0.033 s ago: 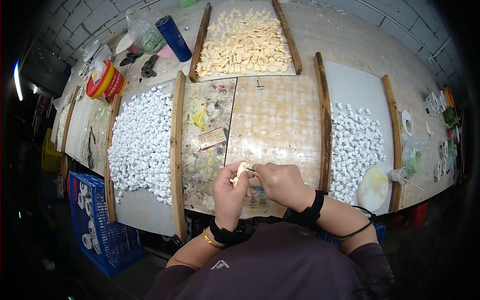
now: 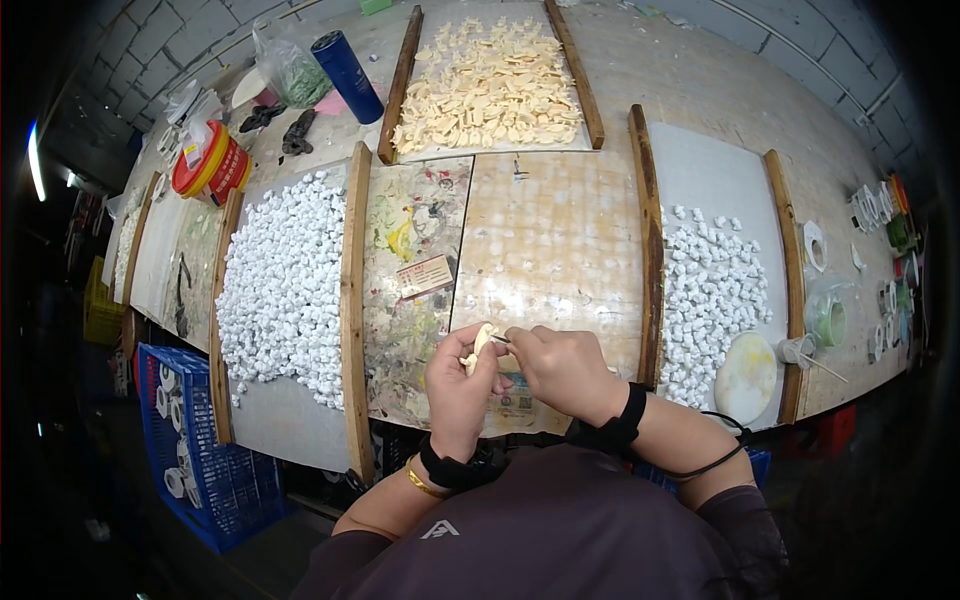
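My left hand (image 2: 462, 385) pinches a small cream-coloured moulded piece (image 2: 484, 340) between thumb and fingers, above the table's near edge. Close against it, my right hand (image 2: 562, 368) is closed around a thin metal tool (image 2: 501, 339). The tool's tip meets or nearly meets the piece; its exact kind is hidden by my fingers. At the far middle, many similar cream pieces (image 2: 490, 90) lie spread on a board between wooden strips. Small white lumpy pieces cover a board on the left (image 2: 285, 290) and another on the right (image 2: 705, 280).
Wooden strips (image 2: 355, 300) border the boards. A printed card (image 2: 425, 277) lies left of the middle. A blue bottle (image 2: 347, 77) and a red-yellow bucket (image 2: 212, 165) stand far left. Near the right board's front lies a round white pad (image 2: 745, 375). A blue crate (image 2: 215, 450) sits below left.
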`<state>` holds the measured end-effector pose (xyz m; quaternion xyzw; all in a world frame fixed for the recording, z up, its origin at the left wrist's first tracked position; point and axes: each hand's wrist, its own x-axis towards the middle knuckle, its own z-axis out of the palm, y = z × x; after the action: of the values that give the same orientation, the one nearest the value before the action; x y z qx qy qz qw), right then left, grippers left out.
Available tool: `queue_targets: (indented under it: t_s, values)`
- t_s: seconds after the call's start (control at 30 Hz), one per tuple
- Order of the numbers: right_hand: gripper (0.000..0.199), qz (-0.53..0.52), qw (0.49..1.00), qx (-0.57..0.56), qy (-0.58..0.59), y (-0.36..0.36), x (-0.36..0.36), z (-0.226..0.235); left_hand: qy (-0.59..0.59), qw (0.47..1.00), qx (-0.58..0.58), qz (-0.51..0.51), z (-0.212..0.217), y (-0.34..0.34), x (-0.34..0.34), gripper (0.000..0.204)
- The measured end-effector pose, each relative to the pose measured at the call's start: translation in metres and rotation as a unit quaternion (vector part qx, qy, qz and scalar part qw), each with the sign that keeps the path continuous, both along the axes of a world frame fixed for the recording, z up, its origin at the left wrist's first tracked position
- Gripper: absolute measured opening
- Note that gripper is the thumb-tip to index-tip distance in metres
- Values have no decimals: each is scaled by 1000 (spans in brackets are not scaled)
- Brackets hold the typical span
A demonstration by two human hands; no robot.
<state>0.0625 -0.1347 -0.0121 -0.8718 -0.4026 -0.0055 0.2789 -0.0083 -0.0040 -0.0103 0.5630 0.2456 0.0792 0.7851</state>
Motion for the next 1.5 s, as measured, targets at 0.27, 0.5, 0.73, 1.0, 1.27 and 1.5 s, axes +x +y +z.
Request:
queue_targets:
  t_s: [0.27, 0.5, 0.73, 1.0, 1.27, 1.5]
  values:
    - [11, 37, 998, -13, 48, -1, 8, -1, 12, 998, 66, -20, 0, -1, -2, 21]
    - [14, 101, 977, -11, 185, -8, 33, 9, -5, 998, 43, -40, -1, 1, -2, 22]
    - [10, 86, 991, 35, 98, -8, 25, 4, -6, 1000, -5, -28, 0, 1, 0, 23]
    - [10, -6, 1000, -4, -25, 2, -2, 1, 0, 1000, 27, -5, -1, -2, 2, 21]
    - [13, 43, 998, -6, 52, 0, 9, 0, 6, 997, 78, -16, 3, -3, -1, 22]
    - [11, 72, 986, -16, 150, -6, 21, 8, 8, 996, 74, -46, 5, -1, -2, 22]
